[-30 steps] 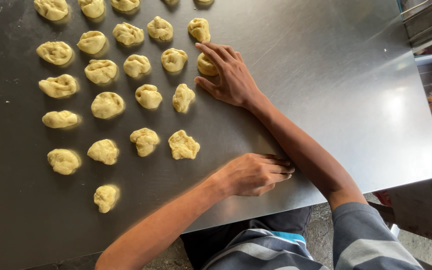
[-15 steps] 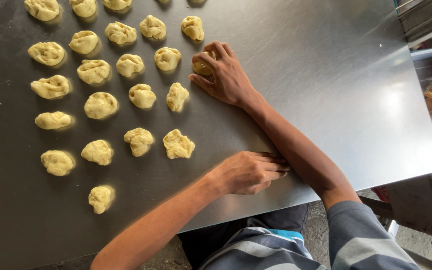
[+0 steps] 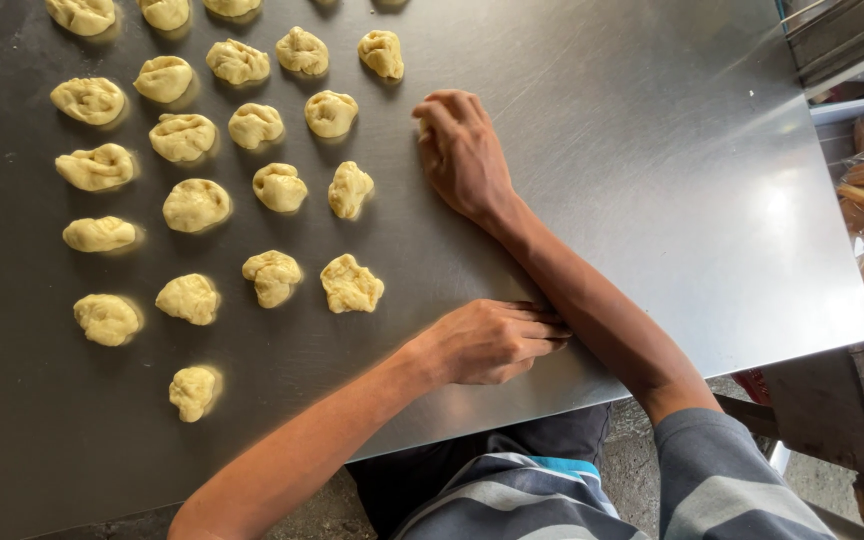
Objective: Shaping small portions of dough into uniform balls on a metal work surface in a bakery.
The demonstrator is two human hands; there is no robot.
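On the steel table (image 3: 652, 200), the right hand (image 3: 464, 150) lies palm down over a dough piece (image 3: 421, 127), fingers pressed together and curled over it, so only a pale sliver shows at the fingertips; the piece sits at the right end of the second row, just below the top-right lump (image 3: 381, 53). Its long axis and heading cannot be told, since the hand hides nearly all of it. The left hand (image 3: 487, 342) rests flat near the table's front edge, fingers held together and pointing toward the right forearm (image 3: 592, 310), touching or nearly touching it; it holds nothing that can be seen. Roughly twenty other dough lumps (image 3: 192, 205) lie in loose rows to the left, each apart from its neighbours. Judged risks: pressure from the covering hand could flatten or smear the piece on the bare metal, and sticking would tear it on lifting. A sideways slide of that hand could push it into the lump (image 3: 331, 113) just left of it, fusing the two. The nearest lump to the left hand (image 3: 352, 284) lies clear of it.
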